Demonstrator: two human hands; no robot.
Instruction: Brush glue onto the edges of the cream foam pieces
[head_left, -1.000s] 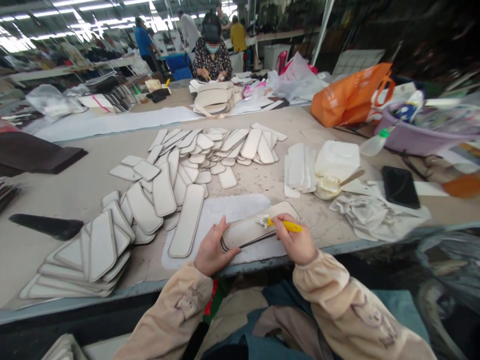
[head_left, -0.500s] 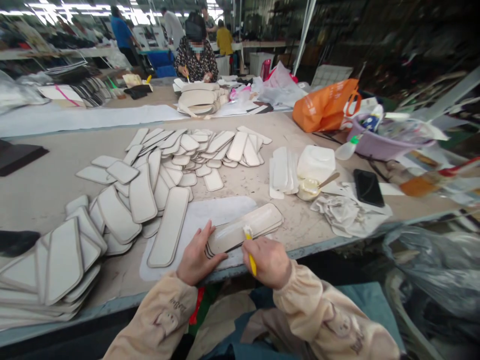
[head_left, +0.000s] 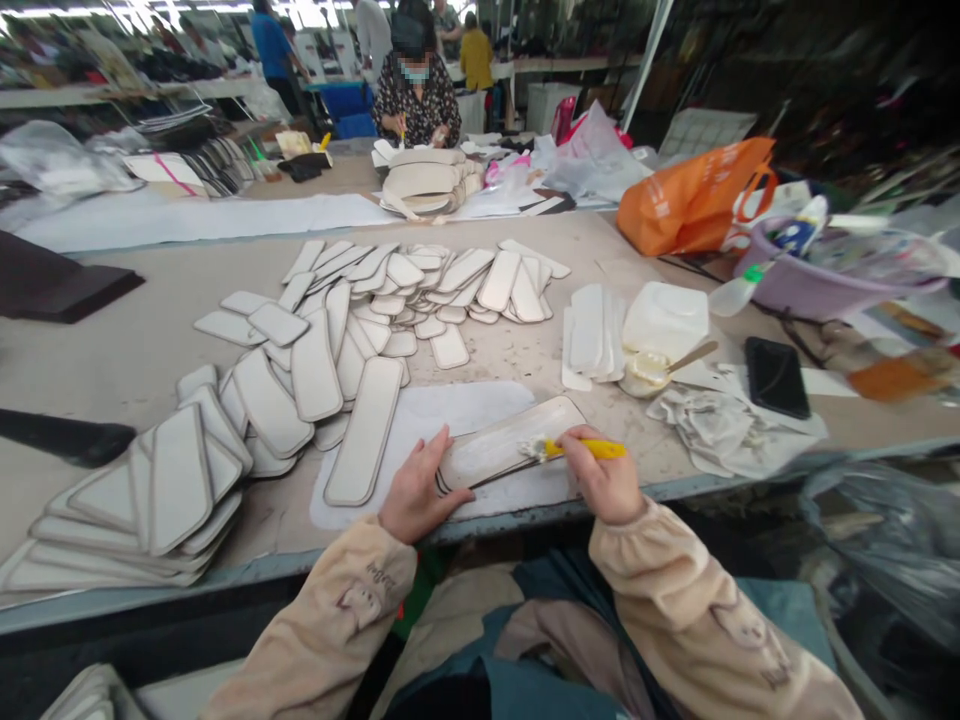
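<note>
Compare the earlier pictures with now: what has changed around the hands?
The brush in the right hand has turned: half a second ago its yellow handle pointed down the picture; now it points right, with the bristles by the near edge of the panel. Nothing was taken hold of or let go. The left hand stays at the panel's left end.

An orange bag point(head_left: 667, 208) sits beside a purple tub point(head_left: 847, 287) with lots of stuff point(head_left: 862, 250) in it. A black phone point(head_left: 777, 377) lies nearer the front. Far back, one person point(head_left: 270, 50) wears blue and another person point(head_left: 475, 58) wears yellow.
</note>
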